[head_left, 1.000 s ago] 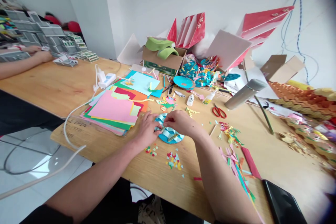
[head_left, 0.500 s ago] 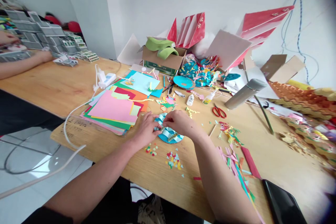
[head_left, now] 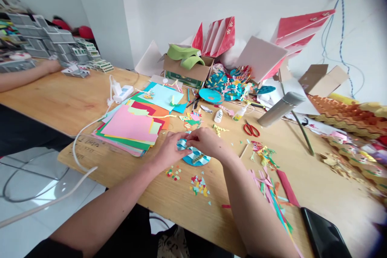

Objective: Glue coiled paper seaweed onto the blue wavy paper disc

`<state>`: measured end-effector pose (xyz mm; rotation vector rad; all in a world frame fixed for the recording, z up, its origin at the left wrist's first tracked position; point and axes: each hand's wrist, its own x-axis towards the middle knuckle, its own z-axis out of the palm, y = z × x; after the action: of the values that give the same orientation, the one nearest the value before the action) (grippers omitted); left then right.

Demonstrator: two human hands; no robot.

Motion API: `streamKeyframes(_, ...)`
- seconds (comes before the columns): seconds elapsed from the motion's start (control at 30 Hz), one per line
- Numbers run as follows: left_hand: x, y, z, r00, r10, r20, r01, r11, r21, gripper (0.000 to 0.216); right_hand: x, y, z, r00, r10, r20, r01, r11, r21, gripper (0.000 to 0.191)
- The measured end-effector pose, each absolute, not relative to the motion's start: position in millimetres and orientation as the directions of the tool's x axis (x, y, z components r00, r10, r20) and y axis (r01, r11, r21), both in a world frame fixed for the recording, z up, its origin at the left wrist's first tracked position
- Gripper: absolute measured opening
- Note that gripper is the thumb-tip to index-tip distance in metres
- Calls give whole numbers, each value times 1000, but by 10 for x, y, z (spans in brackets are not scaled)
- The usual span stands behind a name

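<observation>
**Pinching pleated blue paper [head_left: 184, 145] over a teal paper disc [head_left: 197, 162]**

The left hand [head_left: 169, 152] and right hand [head_left: 207, 142] meet over the pleated paper, which sits on the disc near the table's front edge, just right of a stack of coloured paper [head_left: 127, 125]. The left fingers [head_left: 178, 142] pinch its left end, while the right fingers [head_left: 191, 138] press on the folds from above; both hands are closed on the paper, not released.

Beyond them, an open cardboard box [head_left: 185, 73] stands at the far side of the wooden table [head_left: 75, 102], its flaps spread and green paper loops [head_left: 183, 57] bulging over its rim. Red-and-white pleated card [head_left: 218, 37] stands behind it. Stacked grey trays [head_left: 45, 42] sit at the far left, their contents too small to tell, and a co-worker's hand [head_left: 50, 65] rests just beside them.

Nearer the hands lie coloured paper confetti [head_left: 199, 185], two glue bottles [head_left: 218, 116], red-handled scissors [head_left: 251, 130] and a steel flask [head_left: 281, 109], tilted on its side. A black phone [head_left: 323, 234] lies at the table's right front, beside loose paper strips [head_left: 272, 201].
</observation>
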<state>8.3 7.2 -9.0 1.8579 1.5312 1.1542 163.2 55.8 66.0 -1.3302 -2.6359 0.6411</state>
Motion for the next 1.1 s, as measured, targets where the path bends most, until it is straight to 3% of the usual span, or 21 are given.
streamKeyframes(0.23,185,96,-164,-16,963,269,419,-238,876,20,1626,516,782,-593,798,-109,762,512,-397,30)
streamKeyframes(0.37,176,69,-153,-42,966,257,467,-208,860,7,1643,530,817,-560,823,-98,766,469,-440,28)
streamKeyframes(0.7,188,40,-114,-39,963,267,488,-215,846,4,1672,530,790,-564,817,-119,769,468,-435,9)
streamKeyframes(1.1,160,45,-178,-33,966,256,493,-207,845,3,1682,537,788,-620,771,-145,728,496,-474,10)
